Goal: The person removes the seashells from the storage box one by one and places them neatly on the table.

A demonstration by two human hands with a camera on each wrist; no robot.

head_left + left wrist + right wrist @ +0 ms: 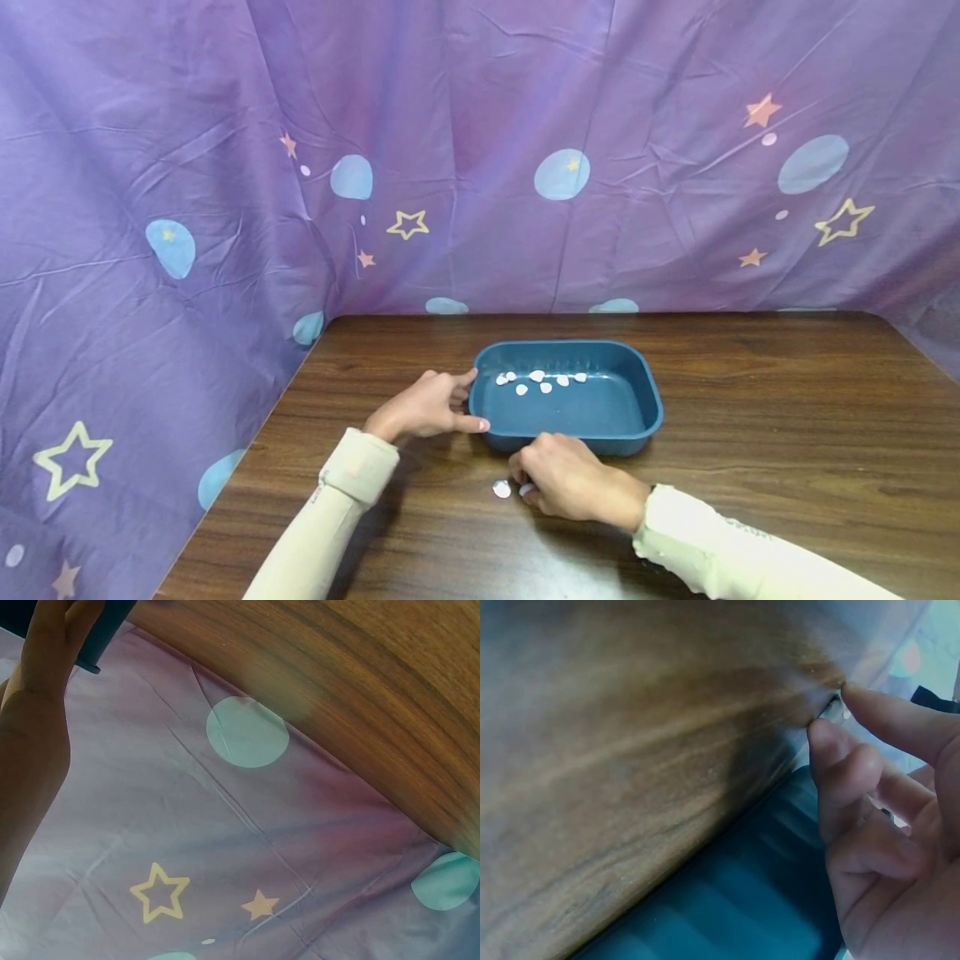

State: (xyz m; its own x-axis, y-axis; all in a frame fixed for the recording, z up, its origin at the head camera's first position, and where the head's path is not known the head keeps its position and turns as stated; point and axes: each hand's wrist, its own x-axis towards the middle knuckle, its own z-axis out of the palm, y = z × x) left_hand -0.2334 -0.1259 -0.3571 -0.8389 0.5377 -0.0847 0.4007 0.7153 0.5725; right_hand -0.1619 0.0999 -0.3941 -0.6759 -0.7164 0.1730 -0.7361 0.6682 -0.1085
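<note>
A blue plastic tub (592, 436) sits on the table, with several small white flat pebbles (537, 376) lying on its floor toward the back and left. My left hand (423, 407) rests against the tub's left end, the straight thumb at the front corner of the rim and another fingertip farther back. In front of the tub, my right hand (558, 479) is low over the table with curled fingers. Its thumb and a fingertip pinch a white pebble (527, 489), mostly hidden by the hand. Left of those fingertips another white pebble (501, 489) lies on the wood.
The brown wooden table (787, 433) carries the tub near its middle. Behind it and along its left side hangs a purple cloth (480, 150) printed with stars and pale blue ovals. Light sleeves (720, 542) cover both forearms.
</note>
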